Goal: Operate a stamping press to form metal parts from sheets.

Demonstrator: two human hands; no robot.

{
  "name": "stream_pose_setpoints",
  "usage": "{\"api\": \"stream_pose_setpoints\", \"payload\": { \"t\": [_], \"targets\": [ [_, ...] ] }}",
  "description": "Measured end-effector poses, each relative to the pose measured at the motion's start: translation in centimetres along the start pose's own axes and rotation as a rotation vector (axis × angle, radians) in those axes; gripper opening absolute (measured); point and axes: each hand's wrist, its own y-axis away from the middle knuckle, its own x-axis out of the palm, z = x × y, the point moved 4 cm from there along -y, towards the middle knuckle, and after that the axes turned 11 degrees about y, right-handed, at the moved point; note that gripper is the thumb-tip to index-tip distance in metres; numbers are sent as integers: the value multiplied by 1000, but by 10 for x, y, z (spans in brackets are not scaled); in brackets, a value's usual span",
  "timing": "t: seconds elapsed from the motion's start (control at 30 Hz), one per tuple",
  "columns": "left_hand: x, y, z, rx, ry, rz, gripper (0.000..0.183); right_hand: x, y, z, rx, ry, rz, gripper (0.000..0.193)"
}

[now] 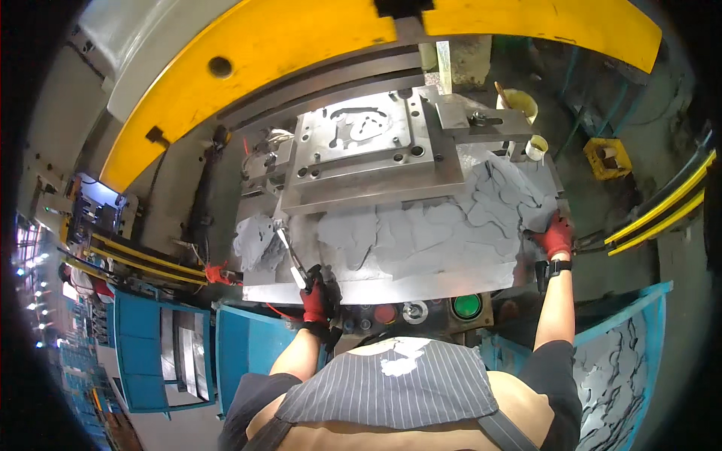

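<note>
My left hand, in a red and black glove, is closed around a slim tool with pale arms, which looks like long tongs. The tool points away from me, its far end by a small pile of thin grey pieces. At the right edge of the press table, my red-gloved right hand grips the edge of a flat grey metal piece, thumb apart from the fingers. Many overlapping thin, wavy-edged grey metal pieces cover the table's near part. Behind them sits a steel die with a curved cut-out.
A yellow press beam arches over the far side. Control buttons, one green, line the near edge. Blue bins stand at left and right, the right one holding grey pieces. Tubs and a yellow crate are at far right.
</note>
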Motion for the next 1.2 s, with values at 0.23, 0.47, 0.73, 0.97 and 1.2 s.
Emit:
{"api": "stream_pose_setpoints", "payload": {
  "t": [0.23,0.47,0.73,0.97,1.2],
  "targets": [
    [-23,-16,26,62,-195,-111,24,-19,-17,1,-60,-30,-127,111],
    [8,0,9,112,-231,-171,26,-22,-28,0,-55,-77,9,112],
    [3,-8,19,36,-51,-115,20,-26,-35,5,-49,-76,53,110],
    [-12,-17,27,11,-50,-121,24,-18,-42,3,-40,-66,-6,108],
    [-1,2,11,4,104,-71,20,-26,-43,17,-97,13,38,109]
  ]
}}
